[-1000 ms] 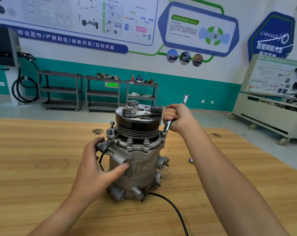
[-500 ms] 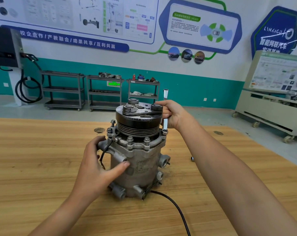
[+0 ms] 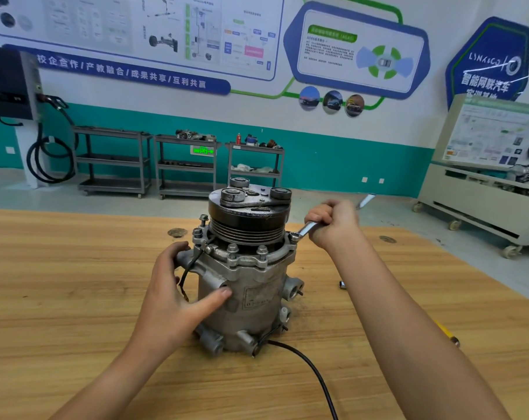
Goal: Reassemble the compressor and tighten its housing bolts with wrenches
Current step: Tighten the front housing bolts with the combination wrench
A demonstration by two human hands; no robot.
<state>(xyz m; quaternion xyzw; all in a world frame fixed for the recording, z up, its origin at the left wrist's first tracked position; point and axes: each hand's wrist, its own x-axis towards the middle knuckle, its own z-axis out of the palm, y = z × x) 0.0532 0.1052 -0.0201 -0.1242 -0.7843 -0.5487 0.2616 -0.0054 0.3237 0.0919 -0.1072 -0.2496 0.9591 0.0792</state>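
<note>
Nearest, a black cable [image 3: 311,368] runs over the wood tabletop [image 3: 60,283] from the compressor [image 3: 248,292], which stands upright approx. mid-tabletop. The left hand [image 3: 172,295] braces the housing, thumb on the front and fingers curled round a side port, so its grip is closed on the body. Behind, the right hand [image 3: 333,225] grips a wrench [image 3: 307,230], its ring end seated on a flange bolt [image 3: 294,237] at the right. Step in hand: tightening housing bolts. Next, I think: swing the handle w/o lifting the ring, then the next bolt. Far back, shelf carts [image 3: 111,159] stand at the wall.

Grey compressor [image 3: 245,286] stands upright; wrench [image 3: 306,230] ringed over a flange bolt [image 3: 294,237].
</note>
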